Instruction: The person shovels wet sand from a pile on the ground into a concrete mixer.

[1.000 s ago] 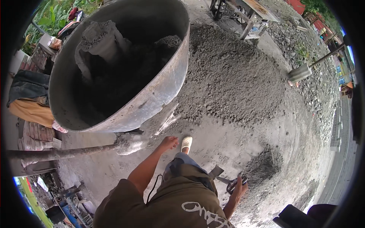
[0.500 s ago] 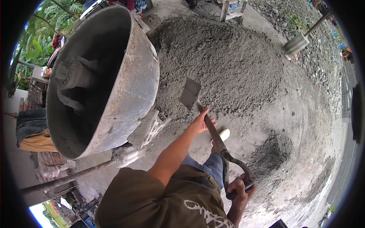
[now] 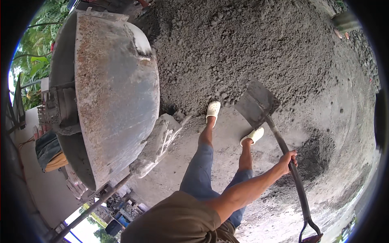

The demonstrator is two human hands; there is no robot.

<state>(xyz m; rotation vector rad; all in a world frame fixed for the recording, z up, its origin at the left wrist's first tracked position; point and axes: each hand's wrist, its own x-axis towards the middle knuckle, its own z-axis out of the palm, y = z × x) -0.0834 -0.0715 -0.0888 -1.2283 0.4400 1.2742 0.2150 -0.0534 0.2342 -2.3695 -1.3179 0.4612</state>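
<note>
My left hand (image 3: 288, 161) is wrapped round the dark shaft of a shovel (image 3: 278, 137). At the lower edge, only part of my right hand (image 3: 313, 239) shows, closed on the grip at the shovel's end. The flat, cement-coated blade (image 3: 256, 103) looks bare and lies over the near edge of a wide heap of grey, crumbly mortar or concrete mix (image 3: 243, 48). Just below the blade is one of my feet in a white clog (image 3: 253, 135); the other clog (image 3: 213, 109) stands at the heap's edge.
A large, rusty, cement-crusted mixer drum (image 3: 117, 93) fills the left side, with a crusted metal frame (image 3: 164, 135) beneath it. A smaller dark pile (image 3: 310, 156) lies right of the shovel. A cylindrical container (image 3: 346, 21) and gravel (image 3: 362, 56) are at the far right.
The shovel has swung right and nearer, both hands moving right with it and still holding it. My view has shifted, so the drum's mouth shows less and both feet now show.
</note>
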